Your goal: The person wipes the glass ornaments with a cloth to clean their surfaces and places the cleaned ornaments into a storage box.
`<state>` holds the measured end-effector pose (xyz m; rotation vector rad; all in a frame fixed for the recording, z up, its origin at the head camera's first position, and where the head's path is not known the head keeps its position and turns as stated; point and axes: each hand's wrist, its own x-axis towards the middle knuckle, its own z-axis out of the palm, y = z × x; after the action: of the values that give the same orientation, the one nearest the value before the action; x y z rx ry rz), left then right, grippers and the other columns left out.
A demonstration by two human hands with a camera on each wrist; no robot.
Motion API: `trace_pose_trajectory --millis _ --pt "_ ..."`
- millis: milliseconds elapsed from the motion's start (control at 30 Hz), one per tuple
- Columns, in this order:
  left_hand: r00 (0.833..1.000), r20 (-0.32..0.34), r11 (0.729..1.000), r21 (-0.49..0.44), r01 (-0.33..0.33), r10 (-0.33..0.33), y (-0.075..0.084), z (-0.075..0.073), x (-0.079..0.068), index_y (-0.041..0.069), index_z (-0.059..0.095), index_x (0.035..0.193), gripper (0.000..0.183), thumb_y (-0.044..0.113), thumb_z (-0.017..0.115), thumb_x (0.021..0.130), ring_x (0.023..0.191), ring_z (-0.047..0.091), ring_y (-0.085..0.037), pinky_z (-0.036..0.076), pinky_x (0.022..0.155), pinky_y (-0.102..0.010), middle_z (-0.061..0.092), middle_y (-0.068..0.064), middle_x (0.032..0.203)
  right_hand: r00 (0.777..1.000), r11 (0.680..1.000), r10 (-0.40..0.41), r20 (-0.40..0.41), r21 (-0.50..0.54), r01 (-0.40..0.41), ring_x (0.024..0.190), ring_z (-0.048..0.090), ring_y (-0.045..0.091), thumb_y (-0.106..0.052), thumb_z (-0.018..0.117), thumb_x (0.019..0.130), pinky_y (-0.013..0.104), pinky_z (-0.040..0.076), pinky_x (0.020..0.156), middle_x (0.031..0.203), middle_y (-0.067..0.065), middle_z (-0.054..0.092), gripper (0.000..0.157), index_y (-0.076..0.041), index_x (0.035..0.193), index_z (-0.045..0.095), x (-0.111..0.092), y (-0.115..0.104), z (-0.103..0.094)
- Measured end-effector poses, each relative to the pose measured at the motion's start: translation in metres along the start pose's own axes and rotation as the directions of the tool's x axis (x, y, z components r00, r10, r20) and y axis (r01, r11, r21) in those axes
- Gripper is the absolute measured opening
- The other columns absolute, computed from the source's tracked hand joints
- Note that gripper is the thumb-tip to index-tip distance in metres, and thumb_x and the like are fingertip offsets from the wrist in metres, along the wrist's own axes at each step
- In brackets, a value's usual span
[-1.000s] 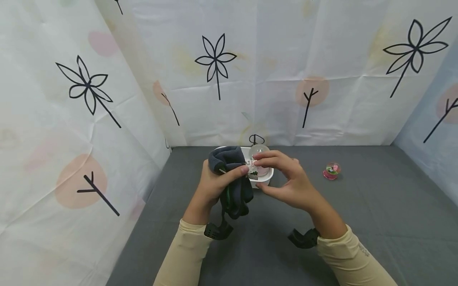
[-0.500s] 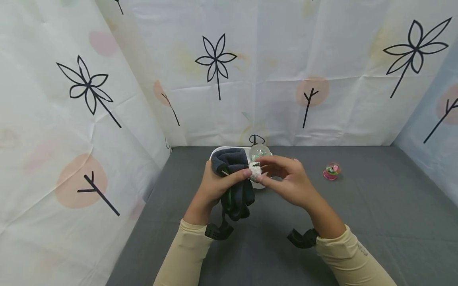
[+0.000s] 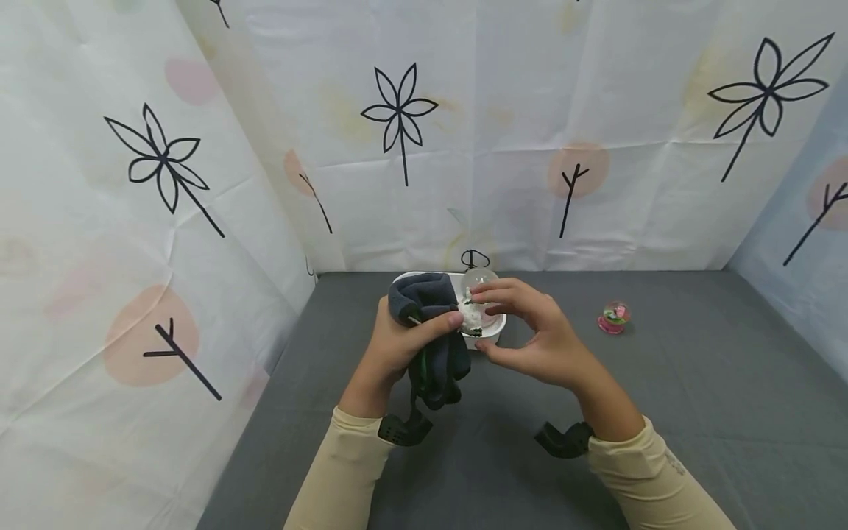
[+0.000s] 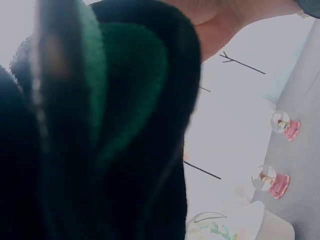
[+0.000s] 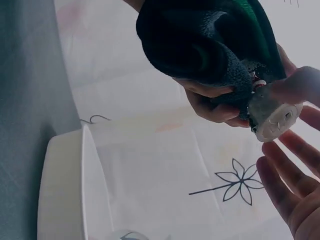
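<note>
My left hand (image 3: 404,335) holds a bunched dark blue-grey towel (image 3: 424,294) with a green side, raised over the table. Wrapped in it is a small ornament whose white round base (image 3: 472,318) sticks out to the right; its upper part is hidden in the cloth. In the right wrist view the flat pale underside of the base (image 5: 280,122) shows. Around that base my right hand (image 3: 530,331) stands with fingers spread, index fingertip right at its upper edge and thumb a little below it. The right wrist view has the thumb (image 5: 295,87) overlapping the base.
Behind the hands stands a white tub (image 3: 498,327) with a clear-domed snow globe (image 3: 478,278) in it. A pink-based snow globe (image 3: 615,318) sits to the right on the grey tabletop (image 3: 695,368). The left wrist view has two pink-based globes (image 4: 270,181) beside the tub.
Half a second ago my right fingers and thumb pinched the white base; now they are spread apart again. The base has turned, showing a different side. My left hand keeps its hold.
</note>
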<state>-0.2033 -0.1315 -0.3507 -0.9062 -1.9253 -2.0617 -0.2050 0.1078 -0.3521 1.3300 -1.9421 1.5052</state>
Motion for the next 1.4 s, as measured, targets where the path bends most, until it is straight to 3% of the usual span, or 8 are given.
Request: trace_pose_trajectory --millis 167,300,467,600,700,1033,1267,1400 --pt "1.0 0.026 1.0 -0.029 0.002 -0.001 0.0 0.0 0.001 0.003 0.073 0.116 0.028 0.006 0.084 0.09 0.081 0.07 -0.02 0.062 0.074 -0.033 0.074 -0.012 0.099 0.995 0.994 -0.093 -0.02 -0.06 0.092 0.113 0.068 0.013 0.018 0.084 0.073 0.023 0.06 0.092 0.126 0.019 0.069 0.056 0.001 0.124 0.071 0.001 0.003 0.001" --pt "0.999 0.049 0.999 -0.05 -0.015 0.018 -0.001 0.001 0.003 0.0 0.072 0.11 0.021 0.003 0.081 0.091 0.076 0.066 -0.019 0.06 0.07 -0.032 0.071 -0.011 0.093 0.995 0.994 -0.087 -0.043 -0.076 0.084 0.099 0.069 0.016 0.016 0.088 0.07 0.022 0.061 0.084 0.118 0.018 0.073 0.056 0.002 0.122 0.074 0.001 0.002 0.0" --pt "0.997 0.061 0.998 -0.041 -0.04 0.043 0.0 0.002 0.004 -0.001 0.071 0.097 0.014 0.003 0.082 0.09 0.071 0.059 -0.021 0.056 0.066 -0.033 0.065 -0.01 0.084 0.992 0.993 0.117 -0.039 0.025 -0.116 0.092 0.074 0.014 0.013 0.086 0.078 0.027 0.064 0.076 0.108 0.015 0.076 0.044 0.004 0.12 0.074 -0.001 -0.002 0.0" --pt "0.997 0.063 0.999 0.001 -0.034 0.034 -0.001 0.004 0.003 0.004 0.072 0.098 0.017 0.003 0.085 0.087 0.072 0.059 -0.021 0.056 0.066 -0.033 0.065 -0.009 0.085 0.948 0.946 0.316 -0.041 0.097 -0.311 0.083 0.075 0.01 0.006 0.078 0.09 0.031 0.063 0.069 0.101 0.008 0.077 0.027 0.004 0.116 0.074 -0.001 -0.005 0.0" --pt "0.998 0.053 1.0 0.003 -0.016 0.016 -0.001 0.004 0.002 0.006 0.072 0.102 0.022 0.004 0.086 0.086 0.074 0.061 -0.021 0.057 0.068 -0.032 0.066 -0.01 0.088 0.93 0.925 0.366 -0.042 0.123 -0.359 0.08 0.075 0.011 0.005 0.074 0.093 0.033 0.063 0.067 0.1 0.0 0.076 0.024 0.005 0.117 0.073 -0.001 -0.006 -0.001" --pt "0.997 0.076 0.999 -0.028 -0.014 0.016 0.001 0.002 0.004 0.003 0.069 0.11 0.034 0.017 0.089 0.087 0.077 0.063 -0.021 0.059 0.071 -0.031 0.067 -0.012 0.093 0.953 0.958 0.264 -0.152 0.16 -0.24 0.089 0.076 0.008 0.014 0.068 0.092 0.022 0.061 0.076 0.113 -0.01 0.074 0.029 0.01 0.121 0.069 -0.001 -0.007 -0.003" --pt "0.999 0.043 0.999 -0.04 0.003 -0.002 0.002 0.0 0.003 -0.004 0.066 0.105 0.039 0.019 0.09 0.085 0.074 0.063 -0.021 0.058 0.067 -0.032 0.065 -0.01 0.088 0.955 0.963 0.237 -0.178 0.173 -0.207 0.064 0.059 0.001 0.012 0.056 0.1 0.019 0.054 0.06 0.115 -0.003 0.066 0.029 0.01 0.128 0.062 0.0 -0.006 -0.007" --pt "0.999 0.03 0.998 -0.052 0.033 -0.032 0.003 0.0 0.001 -0.005 0.065 0.111 0.043 0.018 0.09 0.084 0.078 0.066 -0.019 0.059 0.069 -0.031 0.067 -0.009 0.093 0.951 0.958 0.252 -0.18 0.187 -0.219 0.085 0.067 0.008 0.013 0.057 0.099 0.023 0.06 0.07 0.12 0.0 0.064 0.034 0.012 0.133 0.053 0.001 -0.006 -0.006"
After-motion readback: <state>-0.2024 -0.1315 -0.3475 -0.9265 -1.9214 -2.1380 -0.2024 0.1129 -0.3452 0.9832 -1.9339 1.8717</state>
